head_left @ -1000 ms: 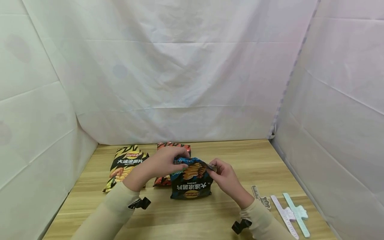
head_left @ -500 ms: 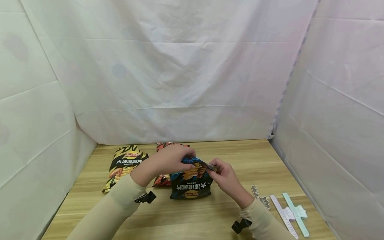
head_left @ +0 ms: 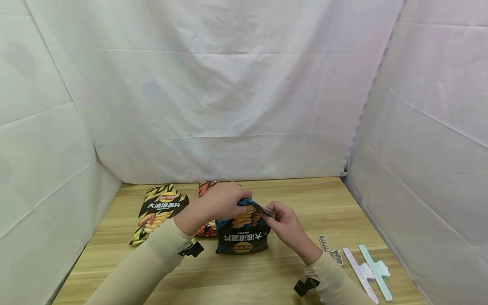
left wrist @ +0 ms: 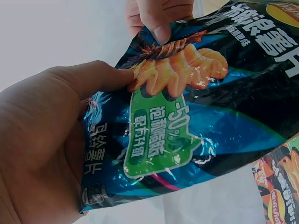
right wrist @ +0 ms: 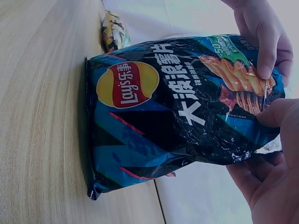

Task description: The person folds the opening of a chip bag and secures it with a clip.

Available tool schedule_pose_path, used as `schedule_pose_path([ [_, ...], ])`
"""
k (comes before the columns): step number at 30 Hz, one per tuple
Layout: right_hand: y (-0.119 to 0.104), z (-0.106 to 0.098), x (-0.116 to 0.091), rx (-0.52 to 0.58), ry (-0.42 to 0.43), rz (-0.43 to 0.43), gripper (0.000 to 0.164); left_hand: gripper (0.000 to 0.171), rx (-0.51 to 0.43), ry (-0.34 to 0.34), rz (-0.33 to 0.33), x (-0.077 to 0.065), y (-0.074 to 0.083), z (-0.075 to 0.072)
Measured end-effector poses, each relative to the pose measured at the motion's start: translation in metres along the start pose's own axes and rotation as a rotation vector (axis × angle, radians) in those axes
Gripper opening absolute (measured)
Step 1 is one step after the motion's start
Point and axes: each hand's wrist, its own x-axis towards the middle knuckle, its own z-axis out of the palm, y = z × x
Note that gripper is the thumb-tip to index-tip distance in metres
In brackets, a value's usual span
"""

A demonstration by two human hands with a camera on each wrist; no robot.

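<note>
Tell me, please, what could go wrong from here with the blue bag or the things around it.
The blue bag stands on one end on the table, so it might topple if the left hand and right hand let go. Both pinch its upper end, so a hard pull might tear it. The right sleeve appears near the gray clip and could nudge it.

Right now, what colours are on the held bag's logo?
The logo is yellow and red with white lettering, clearest in the right wrist view.
</note>
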Motion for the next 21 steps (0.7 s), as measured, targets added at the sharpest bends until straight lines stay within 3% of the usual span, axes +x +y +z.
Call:
schedule_pose_path([
  [13, 0.0014, 0.0003, -0.0012, -0.055, 0.026, -0.019, 0.015, 0.019, -0.054, 0.027, 0.025, 0.0, -0.0034, 0.0003],
  [16, 0.0041, -0.0014, -0.0008, -0.124, 0.042, -0.094, 0.02, 0.017, -0.051, 0.031, 0.036, -0.0001, -0.004, 0.0004],
  [21, 0.0068, -0.0048, 0.0014, -0.281, 0.076, -0.325, 0.029, 0.012, -0.038, 0.024, 0.051, 0.0003, -0.0056, 0.0],
])
